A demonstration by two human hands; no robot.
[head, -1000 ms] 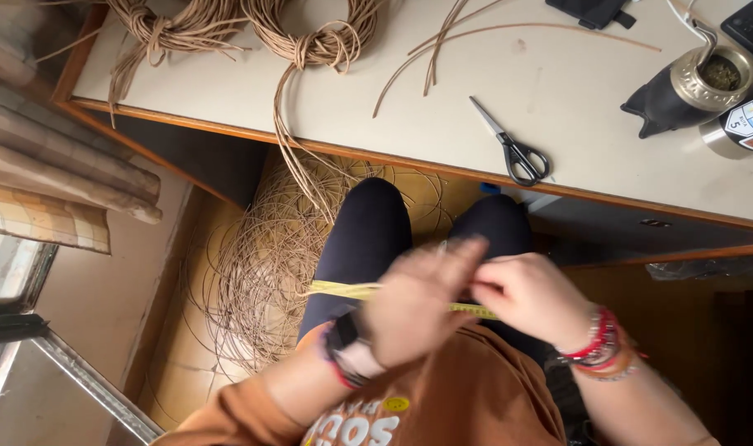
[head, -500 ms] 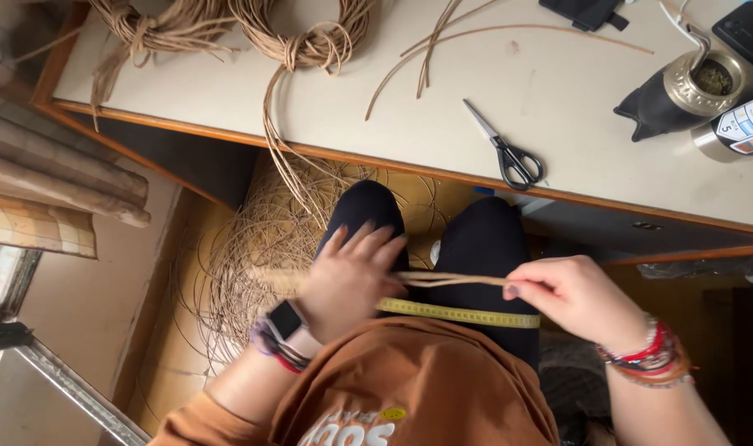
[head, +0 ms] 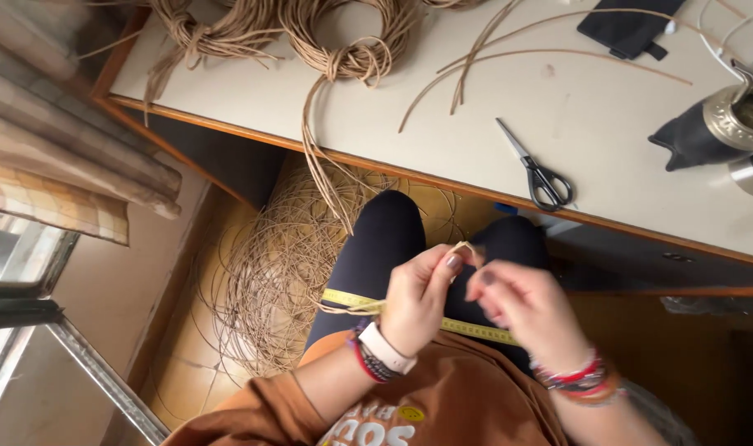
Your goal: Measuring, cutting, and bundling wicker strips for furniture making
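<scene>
Head view. Low in the frame, near 6 o'clock, the person's two hands meet over their lap. The left hand point(head: 422, 299) pinches a thin tan reed strand point(head: 461, 246) between thumb and forefinger, its grip narrow and closed on the strand, which rises just above the fingertips toward 12 o'clock. The right hand point(head: 525, 307) sits just beside it at 3 o'clock, fingers curled and blurred; its fingertips meet the same strand close to the left thumb, but whether its grip truly closes on the strand I cannot tell. A yellow measuring tape point(head: 356, 301) lies across the dark-clad thighs beneath both hands, running from 9 o'clock toward 3 o'clock. The left wrist wears a pale watch point(head: 386, 348), the right wrist a stack of coloured bracelets point(head: 576, 378).

On the floor at 9 o'clock of the hands a loose tangle of reed point(head: 269, 281) spreads out. Above, toward 12 o'clock, the table point(head: 608, 140) carries coiled reed bundles point(head: 343, 37) at its far left edge, a pair of black-handled scissors point(head: 537, 169) near the front edge, and a brass cup point(head: 736, 120) at 2 o'clock.
</scene>
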